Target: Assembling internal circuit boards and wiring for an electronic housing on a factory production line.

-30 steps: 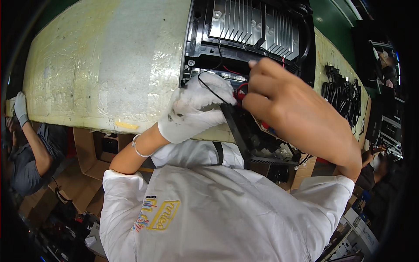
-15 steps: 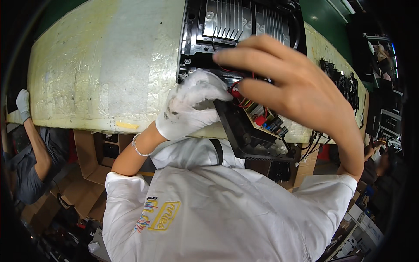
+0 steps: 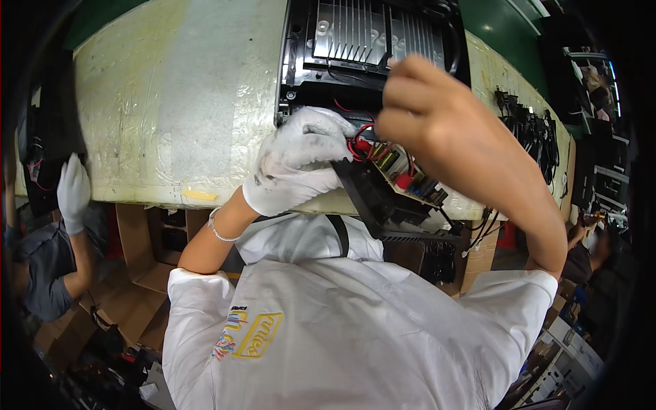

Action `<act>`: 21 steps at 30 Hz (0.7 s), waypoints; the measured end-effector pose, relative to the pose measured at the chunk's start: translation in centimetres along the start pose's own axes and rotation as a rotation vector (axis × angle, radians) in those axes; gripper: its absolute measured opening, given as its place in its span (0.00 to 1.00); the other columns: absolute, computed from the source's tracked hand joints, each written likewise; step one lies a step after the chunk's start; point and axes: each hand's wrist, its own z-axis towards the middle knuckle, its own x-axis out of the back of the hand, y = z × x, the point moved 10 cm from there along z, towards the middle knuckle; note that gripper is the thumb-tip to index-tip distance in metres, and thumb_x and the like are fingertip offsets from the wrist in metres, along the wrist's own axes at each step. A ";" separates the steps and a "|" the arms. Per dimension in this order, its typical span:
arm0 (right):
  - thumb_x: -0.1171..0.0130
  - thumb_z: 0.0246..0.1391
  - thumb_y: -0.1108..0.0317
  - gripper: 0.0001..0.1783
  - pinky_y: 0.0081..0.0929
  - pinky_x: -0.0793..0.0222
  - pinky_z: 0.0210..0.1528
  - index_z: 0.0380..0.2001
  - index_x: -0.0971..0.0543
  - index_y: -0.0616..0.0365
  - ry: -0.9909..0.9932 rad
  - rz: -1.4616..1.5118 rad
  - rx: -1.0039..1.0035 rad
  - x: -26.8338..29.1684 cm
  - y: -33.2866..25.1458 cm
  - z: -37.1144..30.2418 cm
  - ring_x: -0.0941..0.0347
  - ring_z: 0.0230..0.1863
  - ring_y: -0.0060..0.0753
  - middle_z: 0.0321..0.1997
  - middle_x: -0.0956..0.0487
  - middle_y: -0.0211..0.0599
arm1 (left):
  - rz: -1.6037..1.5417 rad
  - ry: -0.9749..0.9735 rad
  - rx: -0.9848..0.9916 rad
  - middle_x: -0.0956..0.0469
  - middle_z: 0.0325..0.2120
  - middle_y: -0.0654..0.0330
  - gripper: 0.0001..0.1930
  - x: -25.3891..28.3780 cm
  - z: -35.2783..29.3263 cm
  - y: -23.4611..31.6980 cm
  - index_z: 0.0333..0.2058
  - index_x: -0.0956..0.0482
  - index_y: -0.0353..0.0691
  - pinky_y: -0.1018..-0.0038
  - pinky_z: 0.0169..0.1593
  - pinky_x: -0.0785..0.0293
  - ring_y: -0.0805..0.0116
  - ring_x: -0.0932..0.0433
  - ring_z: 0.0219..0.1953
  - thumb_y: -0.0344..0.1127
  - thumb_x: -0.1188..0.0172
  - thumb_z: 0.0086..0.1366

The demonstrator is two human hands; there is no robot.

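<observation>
My left hand (image 3: 295, 160), in a smudged white glove, has its fingers bent around the upper left edge of a black plastic housing (image 3: 365, 205). That housing tilts over the bench's near edge and carries a circuit board (image 3: 404, 186) with red and blue parts. Red and black wires (image 3: 362, 140) run from beside my glove toward a larger black device (image 3: 301, 75) with silver metal fins (image 3: 355, 34). My bare right hand (image 3: 427, 102) is closed above the wires and the device's near part, slightly blurred. Its fingertips are partly hidden, so whatever they pinch cannot be made out.
The bench (image 3: 171, 102) has a yellowish, film-covered top. Black cables (image 3: 540, 130) lie in bundles at its right end. At far left are a co-worker's gloved hand (image 3: 73, 188) and another black unit (image 3: 44, 150). Cardboard boxes (image 3: 137, 253) stand below the near edge.
My right hand has curled its fingers from a spread pose and shifted slightly right. My left hand keeps its hold. A co-worker's hand and a black unit have come further in at left.
</observation>
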 end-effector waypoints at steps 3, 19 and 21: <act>0.32 0.40 0.77 0.15 0.33 0.27 0.46 0.35 0.21 0.61 0.420 0.116 -0.144 2.1 1.6 -2.0 0.26 0.45 0.45 0.42 0.24 0.43 | 0.014 0.002 -0.062 0.24 0.36 0.58 0.15 0.4 0.4 0.5 0.35 0.20 0.40 0.64 0.50 0.27 0.55 0.25 0.49 0.28 0.28 0.46; 0.40 0.59 0.56 0.18 0.45 0.42 0.64 0.28 0.24 0.63 0.617 -0.264 -0.247 13.4 5.0 -6.9 0.37 0.64 0.54 0.65 0.35 0.55 | 0.882 0.244 -0.074 0.28 0.47 0.52 0.21 7.9 10.7 9.3 0.39 0.22 0.34 0.67 0.50 0.27 0.56 0.28 0.50 0.44 0.30 0.55; 0.51 0.65 0.48 0.27 0.41 0.51 0.69 0.33 0.23 0.66 0.626 -0.047 -0.374 11.3 12.8 -3.7 0.43 0.67 0.57 0.63 0.34 0.58 | 0.575 0.296 0.423 0.31 0.55 0.46 0.36 11.4 13.0 2.8 0.49 0.26 0.26 0.66 0.56 0.30 0.52 0.28 0.55 0.59 0.37 0.59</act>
